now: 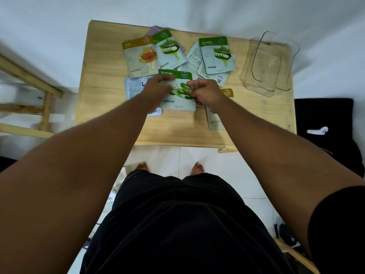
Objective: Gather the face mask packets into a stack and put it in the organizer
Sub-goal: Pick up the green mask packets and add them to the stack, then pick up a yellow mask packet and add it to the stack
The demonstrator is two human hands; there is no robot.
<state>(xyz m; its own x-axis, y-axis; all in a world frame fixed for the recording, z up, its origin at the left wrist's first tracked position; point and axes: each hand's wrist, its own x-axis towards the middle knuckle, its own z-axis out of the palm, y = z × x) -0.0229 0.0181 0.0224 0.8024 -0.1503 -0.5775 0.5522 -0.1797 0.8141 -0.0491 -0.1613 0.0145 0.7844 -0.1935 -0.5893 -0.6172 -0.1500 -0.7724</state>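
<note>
Several face mask packets lie spread over a small wooden table [106, 72]. A green Aloe Vera packet [178, 103] sits at the middle front, and both hands rest on it: my left hand [158, 89] on its left side, my right hand [205, 93] on its right. Behind it lie a Honey packet [141, 56], a cucumber packet [169, 49] and another Cucumber packet [216, 55], with face-down white packets [194, 58] between them. One packet [214, 120] lies partly under my right wrist. A clear plastic organizer [266, 64] stands at the table's right.
A white wall runs behind the table. A wooden frame [29, 91] stands to the left, and a black cloth-covered object [325, 123] to the right. My feet stand on white floor tiles [217, 165] in front of the table.
</note>
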